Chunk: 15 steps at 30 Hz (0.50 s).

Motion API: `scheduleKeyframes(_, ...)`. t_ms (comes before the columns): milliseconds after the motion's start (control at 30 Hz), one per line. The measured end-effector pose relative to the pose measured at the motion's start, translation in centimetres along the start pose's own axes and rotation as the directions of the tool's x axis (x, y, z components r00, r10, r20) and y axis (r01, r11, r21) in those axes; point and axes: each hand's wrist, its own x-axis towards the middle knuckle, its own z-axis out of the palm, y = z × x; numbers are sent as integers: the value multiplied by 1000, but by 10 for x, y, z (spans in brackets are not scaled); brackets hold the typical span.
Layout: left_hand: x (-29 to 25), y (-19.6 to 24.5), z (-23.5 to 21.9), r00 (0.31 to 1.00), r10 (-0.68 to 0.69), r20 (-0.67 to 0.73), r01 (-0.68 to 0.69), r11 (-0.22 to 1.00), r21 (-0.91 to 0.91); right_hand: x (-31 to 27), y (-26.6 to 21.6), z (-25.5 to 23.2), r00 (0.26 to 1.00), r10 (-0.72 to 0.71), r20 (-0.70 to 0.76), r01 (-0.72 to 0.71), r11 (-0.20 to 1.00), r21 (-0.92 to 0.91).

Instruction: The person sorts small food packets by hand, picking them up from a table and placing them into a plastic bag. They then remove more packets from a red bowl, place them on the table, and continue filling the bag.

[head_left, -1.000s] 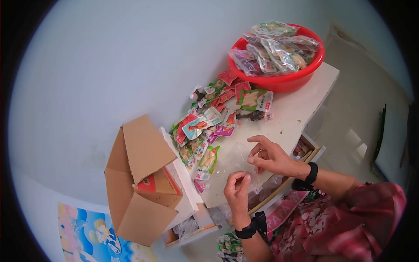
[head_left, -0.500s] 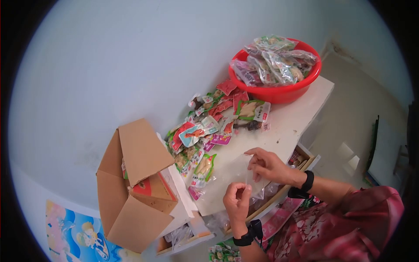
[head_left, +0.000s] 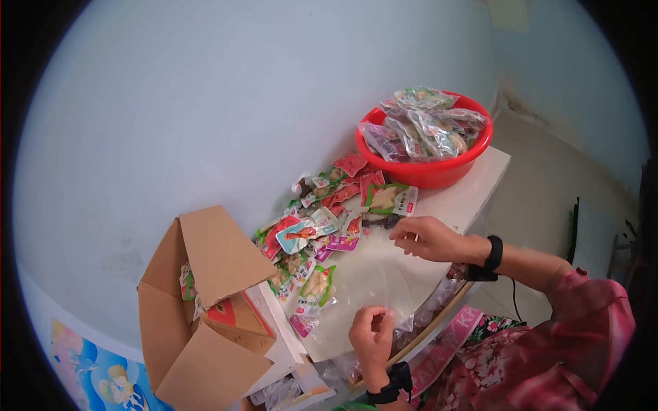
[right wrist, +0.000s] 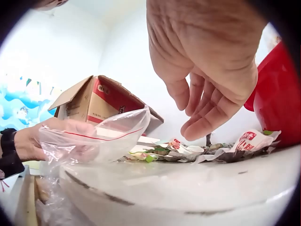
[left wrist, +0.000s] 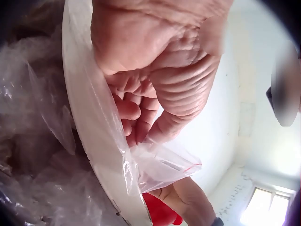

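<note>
My left hand (head_left: pixel 372 337) pinches the edge of a clear zip bag (right wrist: pixel 115 129) between thumb and fingers, low over the front of the white table. A red line runs along the bag's mouth, which gapes in the right wrist view. My right hand (head_left: pixel 432 240) is off the bag and holds nothing, its fingers loosely bent and pointing down. It hovers beside the sealed snack packets (head_left: pixel 312 229), nearest a green-edged packet (head_left: pixel 387 197) and a dark one (head_left: pixel 384 221). Another green-edged packet (head_left: pixel 317 284) lies left of the bag.
A red basin (head_left: pixel 439 177) heaped with filled clear bags (head_left: pixel 435 133) stands at the table's far end. At the left is an open cardboard box (head_left: pixel 226 253) with its flaps spread. An open drawer (left wrist: pixel 37 141) full of crumpled clear plastic juts out below the table's front edge.
My right hand has let go of the bag and moved away from it towards the packets. My left hand still pinches the bag. The head view has tilted, so the scene sits lower.
</note>
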Motion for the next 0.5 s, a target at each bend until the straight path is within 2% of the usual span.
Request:
scheduleKeyframes(67, 0, -1, 1, 1000, 18, 6, -18, 1000, 1, 16, 14, -1, 994, -109, -16, 105, 980, -171)
scheduleKeyframes(167, 0, 0, -1, 997, 71, 15, -71, 997, 20, 43, 23, -4, 998, -68, 1, 64, 939, -338)
scheduleKeyframes(300, 0, 7, -3, 994, 101, 36, -103, 994, 42, 87, 33, -2, 987, -159, -31, 124, 865, -487)
scheduleKeyframes(333, 0, 8, -3, 994, 105, 38, -106, 994, 40, 98, 32, -2, 990, -142, -19, 110, 843, -526)
scheduleKeyframes(433, 1, 6, -3, 990, 136, 34, -138, 989, 49, 145, 78, 5, 996, -88, 1, 65, 732, -679)
scheduleKeyframes(500, 0, 3, -3, 987, 155, 30, -156, 987, 47, 168, 82, 6, 999, -10, 37, 35, 627, -778)
